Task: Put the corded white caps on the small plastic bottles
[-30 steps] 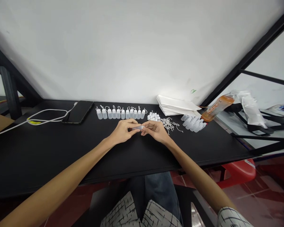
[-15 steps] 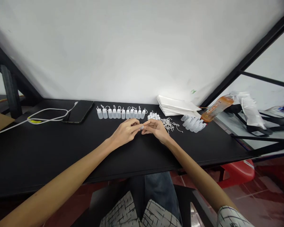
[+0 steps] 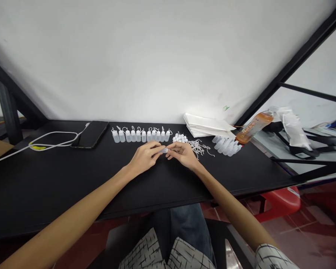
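Between my two hands is a small translucent plastic bottle, lying roughly sideways. My left hand pinches its body. At its right end, the fingers of my right hand are closed on the neck or cap, which they mostly hide. Behind my hands stands a row of similar small bottles with white caps and looped straps. A heap of white caps lies just beyond my right hand, and a tangle of white straps is to its right. Several capless-looking bottles lie farther right.
A phone with a white cable lies at the left of the black table. White paper sheets rest against the wall side. An orange drink bottle leans at the right by the metal frame.
More of the small bottle's body now shows between my hands. My left hand has shifted slightly left, and the whole view has moved a little.
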Motion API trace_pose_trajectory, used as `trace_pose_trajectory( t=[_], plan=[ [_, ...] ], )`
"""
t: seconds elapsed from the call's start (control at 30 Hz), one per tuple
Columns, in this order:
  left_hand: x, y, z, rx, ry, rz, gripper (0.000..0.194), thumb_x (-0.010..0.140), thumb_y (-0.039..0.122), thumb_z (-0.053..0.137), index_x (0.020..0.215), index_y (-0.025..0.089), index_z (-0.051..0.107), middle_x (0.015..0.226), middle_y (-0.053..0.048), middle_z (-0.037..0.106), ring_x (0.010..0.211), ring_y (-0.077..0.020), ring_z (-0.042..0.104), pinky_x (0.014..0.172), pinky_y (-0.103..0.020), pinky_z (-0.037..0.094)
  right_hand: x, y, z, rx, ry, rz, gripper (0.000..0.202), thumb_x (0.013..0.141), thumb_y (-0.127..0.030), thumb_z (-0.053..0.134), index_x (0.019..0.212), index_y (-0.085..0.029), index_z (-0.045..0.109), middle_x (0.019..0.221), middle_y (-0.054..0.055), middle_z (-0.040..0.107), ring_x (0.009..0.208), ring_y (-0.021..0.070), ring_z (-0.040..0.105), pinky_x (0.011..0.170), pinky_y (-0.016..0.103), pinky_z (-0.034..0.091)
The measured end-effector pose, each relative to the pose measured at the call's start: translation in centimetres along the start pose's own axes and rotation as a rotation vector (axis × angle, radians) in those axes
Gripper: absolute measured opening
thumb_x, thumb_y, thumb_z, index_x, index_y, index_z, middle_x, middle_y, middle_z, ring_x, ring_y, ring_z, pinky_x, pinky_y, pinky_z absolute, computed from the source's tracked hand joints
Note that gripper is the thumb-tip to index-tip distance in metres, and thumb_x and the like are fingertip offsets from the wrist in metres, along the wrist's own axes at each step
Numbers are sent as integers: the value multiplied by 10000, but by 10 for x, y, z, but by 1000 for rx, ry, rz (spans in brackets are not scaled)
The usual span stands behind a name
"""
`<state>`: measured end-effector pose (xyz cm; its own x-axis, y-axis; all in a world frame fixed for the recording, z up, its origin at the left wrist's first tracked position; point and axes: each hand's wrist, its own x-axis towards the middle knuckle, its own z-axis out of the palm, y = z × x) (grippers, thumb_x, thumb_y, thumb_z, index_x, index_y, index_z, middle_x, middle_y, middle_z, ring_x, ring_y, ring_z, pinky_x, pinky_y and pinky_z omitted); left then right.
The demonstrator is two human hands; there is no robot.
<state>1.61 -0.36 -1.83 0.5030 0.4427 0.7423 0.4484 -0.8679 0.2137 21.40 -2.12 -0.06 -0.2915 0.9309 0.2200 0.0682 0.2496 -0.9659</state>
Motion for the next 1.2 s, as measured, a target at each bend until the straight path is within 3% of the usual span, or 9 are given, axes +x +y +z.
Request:
trace_pose_trajectory(
  t=[0.33,0.53,0.7,0.93,1.1,1.2],
  plan=[
    [4,11,0,71,36,20,255,925,127,462,1031,188,686,913,-74,659,808,-153,593,658,-255,487,1,-1,1,89,65,54,313,700,-432,772,787,-150,668,723,39,697,692,163,680,742,354,575],
    [5,15,0,222,-67,-78,192,902,198,519,974,167,695,895,-68,686,827,-184,623,667,-259,478,2,-4,3,86,50,68,334,713,-467,752,817,-160,671,680,14,655,616,146,670,667,323,579],
    [6,19,-2,155,-103,-232,221,915,277,522,1022,183,691,931,-60,707,858,-200,640,664,-259,469,2,-5,2,96,38,57,360,760,-503,697,846,-155,665,679,19,646,555,143,659,583,298,570],
    [13,19,-8,-371,-237,-575,316,938,414,458,1085,191,627,847,-33,705,638,-144,624,573,-244,472,6,-5,-16,4,284,-41,380,727,-507,717,849,-152,660,705,31,650,488,115,604,426,236,506],
    [20,23,-11,-930,-212,-808,372,893,514,494,1013,164,531,928,-77,643,596,-131,619,419,-212,435,5,-6,-14,6,239,-66,352,731,-479,722,850,-151,676,680,28,654,493,115,596,431,244,519],
    [21,22,-9,-1121,-140,-952,332,880,500,499,954,177,494,808,-23,560,543,-111,565,379,-195,398,3,-6,-7,7,98,-51,340,746,-469,711,851,-148,680,694,33,664,498,113,600,423,235,507]
  ],
)
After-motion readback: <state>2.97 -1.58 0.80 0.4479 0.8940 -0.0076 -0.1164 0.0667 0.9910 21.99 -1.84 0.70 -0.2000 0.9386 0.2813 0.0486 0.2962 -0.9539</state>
